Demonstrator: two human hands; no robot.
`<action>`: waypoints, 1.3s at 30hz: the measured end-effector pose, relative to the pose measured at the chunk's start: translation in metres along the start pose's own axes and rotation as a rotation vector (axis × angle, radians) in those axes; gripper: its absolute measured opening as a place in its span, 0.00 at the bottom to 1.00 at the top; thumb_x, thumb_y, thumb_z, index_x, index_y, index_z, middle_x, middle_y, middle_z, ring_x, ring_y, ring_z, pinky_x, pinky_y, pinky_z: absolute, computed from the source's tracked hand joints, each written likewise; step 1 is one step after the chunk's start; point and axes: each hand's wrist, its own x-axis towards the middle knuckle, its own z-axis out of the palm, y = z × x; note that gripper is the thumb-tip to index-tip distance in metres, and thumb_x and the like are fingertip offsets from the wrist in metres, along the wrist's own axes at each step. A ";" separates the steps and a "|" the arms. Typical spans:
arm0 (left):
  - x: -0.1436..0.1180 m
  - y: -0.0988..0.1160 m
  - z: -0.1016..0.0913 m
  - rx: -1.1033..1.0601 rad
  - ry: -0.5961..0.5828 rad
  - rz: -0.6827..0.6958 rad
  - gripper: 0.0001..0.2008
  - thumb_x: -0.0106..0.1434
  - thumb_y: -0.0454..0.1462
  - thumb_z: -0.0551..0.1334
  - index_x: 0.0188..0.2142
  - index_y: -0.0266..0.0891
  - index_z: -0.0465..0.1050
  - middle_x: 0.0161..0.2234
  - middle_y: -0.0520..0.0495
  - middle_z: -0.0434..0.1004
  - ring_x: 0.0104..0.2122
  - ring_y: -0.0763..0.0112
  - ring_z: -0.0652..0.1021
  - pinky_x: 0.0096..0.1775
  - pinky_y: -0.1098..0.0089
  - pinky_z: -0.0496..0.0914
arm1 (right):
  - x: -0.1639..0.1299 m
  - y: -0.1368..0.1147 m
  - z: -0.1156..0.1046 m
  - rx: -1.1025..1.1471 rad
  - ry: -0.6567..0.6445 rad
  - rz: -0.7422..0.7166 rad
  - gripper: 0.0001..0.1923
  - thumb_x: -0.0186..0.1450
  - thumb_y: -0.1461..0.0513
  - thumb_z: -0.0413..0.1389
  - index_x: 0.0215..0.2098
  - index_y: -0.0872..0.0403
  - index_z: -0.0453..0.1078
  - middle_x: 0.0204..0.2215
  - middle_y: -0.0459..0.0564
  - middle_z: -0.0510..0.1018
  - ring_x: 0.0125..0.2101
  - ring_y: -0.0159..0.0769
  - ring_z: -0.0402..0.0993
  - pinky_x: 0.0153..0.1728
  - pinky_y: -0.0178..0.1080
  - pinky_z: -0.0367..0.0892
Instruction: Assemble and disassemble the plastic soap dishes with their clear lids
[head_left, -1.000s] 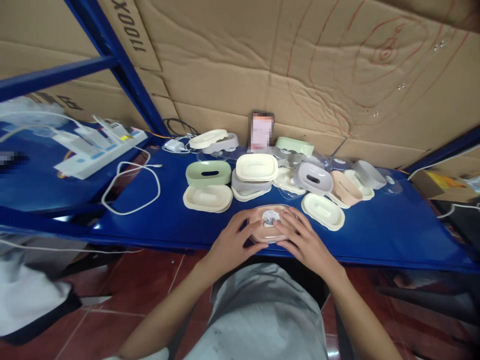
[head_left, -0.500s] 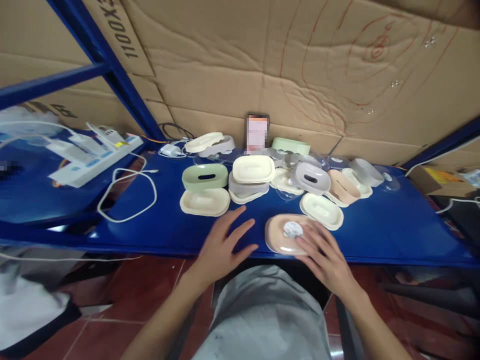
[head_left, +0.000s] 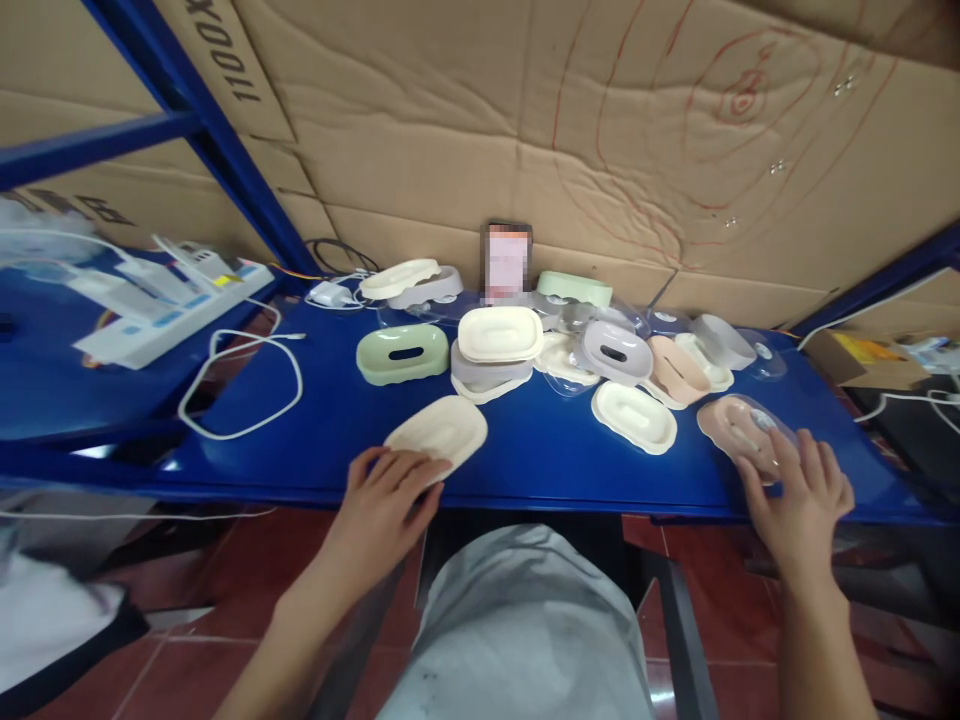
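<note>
My left hand (head_left: 382,500) grips the near edge of a cream oval soap-dish tray (head_left: 439,432), which is tilted at the front edge of the blue shelf (head_left: 540,460). Far to the right, my right hand (head_left: 799,490) rests with spread fingers on a pink soap box with a clear lid (head_left: 739,425). Between the hands, farther back, lie a green box (head_left: 403,352), a cream lid on a grey box (head_left: 499,335), a grey box (head_left: 617,352) and another cream tray (head_left: 634,415).
A phone (head_left: 506,262) leans on the cardboard wall behind the pile. A white cable loop (head_left: 240,385) and a white power strip (head_left: 172,305) lie at the left. A blue diagonal strut (head_left: 202,130) rises at the left. Red floor tiles show below the shelf.
My right hand slid the pink box from the shelf's middle to the far right. My left hand let go of it, reached left and took the cream tray from in front of the green box.
</note>
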 end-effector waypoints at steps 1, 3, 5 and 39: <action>0.002 0.010 0.002 -0.033 -0.025 0.026 0.11 0.75 0.32 0.60 0.52 0.45 0.77 0.46 0.47 0.84 0.46 0.59 0.82 0.59 0.51 0.67 | 0.005 -0.014 -0.002 0.024 -0.003 -0.008 0.28 0.76 0.47 0.56 0.67 0.53 0.72 0.67 0.64 0.74 0.67 0.65 0.68 0.64 0.70 0.62; 0.007 0.026 0.006 -0.109 -0.072 0.078 0.12 0.76 0.30 0.59 0.52 0.45 0.76 0.46 0.47 0.83 0.47 0.61 0.82 0.61 0.51 0.66 | 0.012 -0.047 -0.004 0.162 -0.074 -0.095 0.25 0.76 0.50 0.56 0.67 0.52 0.72 0.64 0.62 0.78 0.65 0.60 0.72 0.64 0.63 0.65; 0.014 0.035 0.011 -0.213 -0.128 0.141 0.13 0.76 0.29 0.58 0.53 0.45 0.76 0.45 0.47 0.82 0.49 0.64 0.81 0.65 0.51 0.65 | 0.015 -0.084 -0.004 0.313 -0.204 -0.226 0.23 0.76 0.52 0.57 0.66 0.50 0.72 0.60 0.59 0.81 0.61 0.55 0.76 0.61 0.57 0.69; 0.038 0.015 0.035 -0.374 -0.160 0.046 0.25 0.74 0.38 0.67 0.68 0.52 0.69 0.78 0.42 0.51 0.76 0.48 0.60 0.72 0.42 0.63 | 0.024 -0.254 -0.013 0.748 -0.351 -0.661 0.18 0.77 0.68 0.53 0.62 0.51 0.73 0.53 0.53 0.84 0.56 0.40 0.79 0.68 0.52 0.56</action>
